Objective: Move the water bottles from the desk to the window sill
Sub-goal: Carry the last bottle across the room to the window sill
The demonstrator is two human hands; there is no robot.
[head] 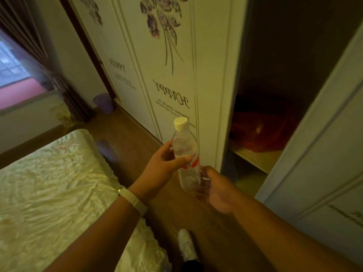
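A clear plastic water bottle (186, 148) with a white cap and a red-and-white label is held upright in front of me, between the bed and the wardrobe. My left hand (165, 165) grips its middle, thumb across the label. My right hand (216, 189) holds its lower end from the right with the fingers around the base. The window sill (23, 104) runs along the far left under a bright window, beyond the bed. The desk is out of view.
A bed (49, 189) with a pale shiny cover fills the lower left. A white wardrobe (170, 65) with purple flower prints stands ahead, one door (322, 150) open at right. A purple bin (104, 104) sits near dark curtains (59, 75). My white shoe (186, 244) is on the wood floor.
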